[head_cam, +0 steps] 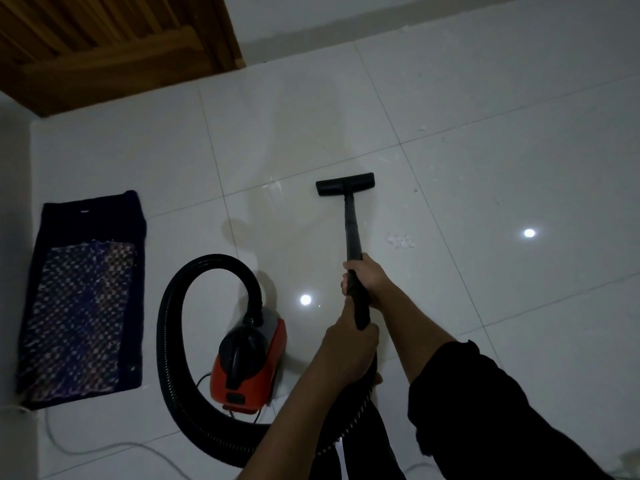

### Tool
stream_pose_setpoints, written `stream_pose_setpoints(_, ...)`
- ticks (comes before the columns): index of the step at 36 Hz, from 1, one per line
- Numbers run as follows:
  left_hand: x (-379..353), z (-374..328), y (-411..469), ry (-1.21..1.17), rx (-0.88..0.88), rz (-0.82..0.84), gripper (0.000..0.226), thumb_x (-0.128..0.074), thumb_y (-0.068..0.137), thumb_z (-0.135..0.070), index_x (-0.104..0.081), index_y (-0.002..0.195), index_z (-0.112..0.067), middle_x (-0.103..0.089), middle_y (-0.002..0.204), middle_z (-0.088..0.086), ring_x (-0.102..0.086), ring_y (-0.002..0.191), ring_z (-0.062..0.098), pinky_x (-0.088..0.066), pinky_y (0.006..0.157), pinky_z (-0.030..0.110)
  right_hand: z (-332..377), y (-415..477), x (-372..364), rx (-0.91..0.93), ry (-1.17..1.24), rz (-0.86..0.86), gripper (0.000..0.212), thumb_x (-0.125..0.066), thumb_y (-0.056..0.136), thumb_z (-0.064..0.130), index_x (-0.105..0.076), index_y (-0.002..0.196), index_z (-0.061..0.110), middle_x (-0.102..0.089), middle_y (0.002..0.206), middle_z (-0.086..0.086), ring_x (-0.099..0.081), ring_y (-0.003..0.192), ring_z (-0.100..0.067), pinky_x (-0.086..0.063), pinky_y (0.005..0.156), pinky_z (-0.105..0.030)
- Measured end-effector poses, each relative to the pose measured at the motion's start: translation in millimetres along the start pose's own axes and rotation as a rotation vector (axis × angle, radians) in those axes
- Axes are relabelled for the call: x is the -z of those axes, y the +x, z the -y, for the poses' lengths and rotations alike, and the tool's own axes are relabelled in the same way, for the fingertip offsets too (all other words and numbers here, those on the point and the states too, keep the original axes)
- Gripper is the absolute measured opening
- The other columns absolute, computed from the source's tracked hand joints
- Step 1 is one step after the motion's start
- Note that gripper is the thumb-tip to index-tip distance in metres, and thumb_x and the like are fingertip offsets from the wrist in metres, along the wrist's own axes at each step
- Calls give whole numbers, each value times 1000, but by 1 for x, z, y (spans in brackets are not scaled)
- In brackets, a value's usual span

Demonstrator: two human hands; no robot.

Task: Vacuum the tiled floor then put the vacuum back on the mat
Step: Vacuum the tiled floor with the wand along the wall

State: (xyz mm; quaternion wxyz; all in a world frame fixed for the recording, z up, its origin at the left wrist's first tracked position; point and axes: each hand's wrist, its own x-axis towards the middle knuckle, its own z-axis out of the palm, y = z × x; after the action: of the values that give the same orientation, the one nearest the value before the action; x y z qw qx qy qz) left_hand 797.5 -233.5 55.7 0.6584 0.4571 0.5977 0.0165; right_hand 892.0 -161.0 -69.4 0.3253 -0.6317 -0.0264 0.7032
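A red and black canister vacuum sits on the white tiled floor, just right of a dark patterned mat. Its black ribbed hose loops up from the canister and round to the black wand. My right hand grips the wand higher up, and my left hand grips its lower end near the hose. The flat black floor nozzle rests on the tiles ahead of me. White scraps of debris lie just right of the wand.
More small white scraps are scattered over the tiles at the far right. A wooden door stands at the back left, beside a white wall. A thin power cord trails over the floor near the mat.
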Motion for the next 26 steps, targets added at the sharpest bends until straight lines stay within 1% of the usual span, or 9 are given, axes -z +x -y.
stream_pose_setpoints(4, 9, -12, 17, -6, 3, -26, 56, -40, 98, -12, -22, 151, -18, -55, 89, 0, -57, 49, 2, -38, 39, 6, 19, 16, -7, -2, -25, 19, 19, -48, 95, -1, -39, 106, 11, -41, 64, -8, -41, 48, -17, -42, 39, -23)
stream_pose_setpoints(6, 13, -17, 28, 13, 4, -45, 54, -40, 98, -14, -24, 150, -18, -56, 94, 3, -55, 53, 4, -38, 41, 10, 30, 24, -10, -11, -23, 29, 19, -47, 95, -1, -39, 106, 12, -40, 64, -8, -40, 49, -16, -42, 39, -22)
stream_pose_setpoints(7, 15, -19, 34, 25, 3, -53, 54, -41, 98, -16, -24, 149, -19, -57, 95, 3, -52, 57, 3, -37, 45, 12, 35, 27, -12, -13, -23, 32, 19, -47, 96, -1, -39, 106, 12, -40, 64, -8, -39, 49, -16, -42, 39, -22)
stream_pose_setpoints(9, 19, -23, 45, 28, 5, -65, 55, -41, 97, -16, -24, 149, -20, -54, 86, -3, -49, 63, 4, -35, 52, 16, 46, 35, -15, -12, -37, 36, 19, -47, 96, -1, -39, 107, 12, -40, 64, -8, -39, 50, -17, -42, 39, -22)
stream_pose_setpoints(11, 23, -29, 55, 26, 5, -69, 57, -40, 97, -16, -22, 151, -21, -51, 82, -8, -50, 64, 4, -34, 53, 17, 56, 43, -18, -12, -50, 41, 20, -47, 96, -1, -38, 108, 12, -40, 64, -8, -39, 50, -17, -42, 38, -21)
stream_pose_setpoints(15, 31, -43, 71, 8, -4, -73, 59, -39, 98, -15, -19, 152, -23, -52, 81, -7, -49, 63, 4, -34, 48, 11, 74, 57, -23, -15, -59, 51, 21, -47, 96, -1, -40, 111, 12, -40, 65, -8, -39, 51, -18, -42, 38, -21)
stream_pose_setpoints(17, 35, -49, 77, -9, -10, -75, 60, -39, 98, -15, -17, 153, -23, -52, 83, -7, -50, 63, 5, -35, 47, 11, 83, 63, -25, -16, -58, 56, 20, -47, 96, -1, -40, 111, 11, -40, 65, -9, -39, 52, -18, -43, 39, -21)
stream_pose_setpoints(21, 41, -59, 87, -41, -14, -67, 61, -39, 99, -13, -15, 154, -22, -52, 82, -2, -50, 59, 7, -36, 38, 5, 95, 75, -28, -20, -47, 60, 20, -48, 96, -1, -41, 108, 12, -40, 65, -8, -39, 52, -18, -42, 39, -22)
stream_pose_setpoints(26, 44, -67, 101, -22, -8, -72, 61, -39, 98, -13, -16, 153, -20, -53, 84, -1, -50, 62, 7, -35, 38, 4, 106, 84, -26, -2, -34, 59, 20, -47, 95, -3, -39, 107, 12, -39, 65, -8, -38, 51, -18, -42, 38, -22)
